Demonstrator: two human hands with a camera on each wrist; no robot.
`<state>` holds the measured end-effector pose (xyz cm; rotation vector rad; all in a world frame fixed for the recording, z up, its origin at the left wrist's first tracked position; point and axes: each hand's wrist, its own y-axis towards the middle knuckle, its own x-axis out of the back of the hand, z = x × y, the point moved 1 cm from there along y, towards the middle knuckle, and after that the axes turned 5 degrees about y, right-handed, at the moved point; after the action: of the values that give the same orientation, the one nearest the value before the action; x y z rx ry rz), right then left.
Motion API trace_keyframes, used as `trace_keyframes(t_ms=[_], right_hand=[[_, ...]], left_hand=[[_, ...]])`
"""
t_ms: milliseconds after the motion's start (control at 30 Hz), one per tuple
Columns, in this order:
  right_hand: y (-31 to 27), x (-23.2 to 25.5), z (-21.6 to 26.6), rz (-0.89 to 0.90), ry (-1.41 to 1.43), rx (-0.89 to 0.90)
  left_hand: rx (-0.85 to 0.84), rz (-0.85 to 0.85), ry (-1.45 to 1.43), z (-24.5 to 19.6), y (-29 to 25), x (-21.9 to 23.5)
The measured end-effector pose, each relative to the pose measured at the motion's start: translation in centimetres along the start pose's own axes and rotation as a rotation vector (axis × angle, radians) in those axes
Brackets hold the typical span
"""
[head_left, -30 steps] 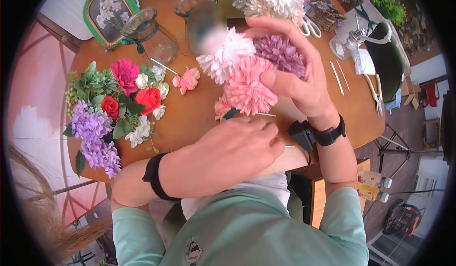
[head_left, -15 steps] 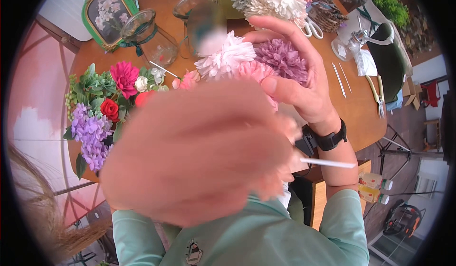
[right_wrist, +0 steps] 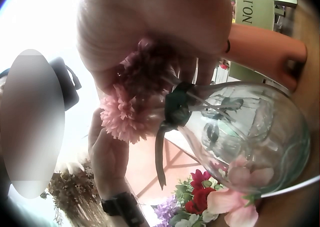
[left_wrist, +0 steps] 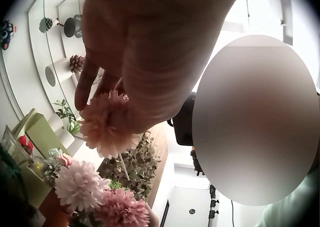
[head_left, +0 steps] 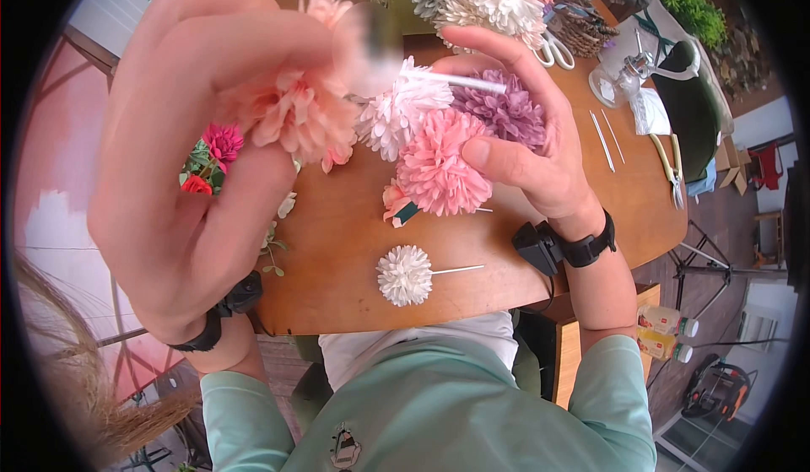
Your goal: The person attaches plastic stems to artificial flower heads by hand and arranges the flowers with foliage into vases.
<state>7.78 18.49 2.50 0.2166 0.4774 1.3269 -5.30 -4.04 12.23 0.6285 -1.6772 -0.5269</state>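
Note:
My left hand (head_left: 186, 134) is raised at the left, pinching a peach pompom flower (head_left: 295, 113) close below the head camera. Its white stem (head_left: 464, 80) points right, overlapping the purple pompom flower (head_left: 506, 118) in the head view. Cupped round the purple bloom, my right hand (head_left: 548, 151) has its thumb against a pink pompom flower (head_left: 443, 168). A pale pink one (head_left: 401, 113) sits beside them. Under these blooms, in the right wrist view, is a clear glass vase (right_wrist: 285, 122) with a dark green ribbon (right_wrist: 177, 107) at its neck and stems inside.
A white pompom flower (head_left: 405, 275) lies near the table's front edge. Pliers (head_left: 671, 172), white sticks (head_left: 603, 140) and a glass jar with a metal fitting (head_left: 620, 75) are at the right. Scissors (head_left: 554, 50) and more flowers (head_left: 494, 4) stand behind. My left hand partly covers mixed flowers (head_left: 224, 143).
My left hand has risen from the table's front, bringing the peach flower up to the left and swinging its stem towards the vase blooms. The white flower is uncovered. My right hand has stayed put.

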Motion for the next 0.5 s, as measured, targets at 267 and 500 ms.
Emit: trace_keyframes(t_ms=[267, 500], right_hand=[[0.0, 0.0, 0.0, -0.009, -0.036, 0.005], [-0.1, 0.0, 0.5, -0.012, -0.049, 0.006]], left_hand=[[-0.203, -0.117, 0.139, -0.7, 0.7, -2.2], [-0.38, -0.177, 0.035, -0.2, 2.3, -5.6]])
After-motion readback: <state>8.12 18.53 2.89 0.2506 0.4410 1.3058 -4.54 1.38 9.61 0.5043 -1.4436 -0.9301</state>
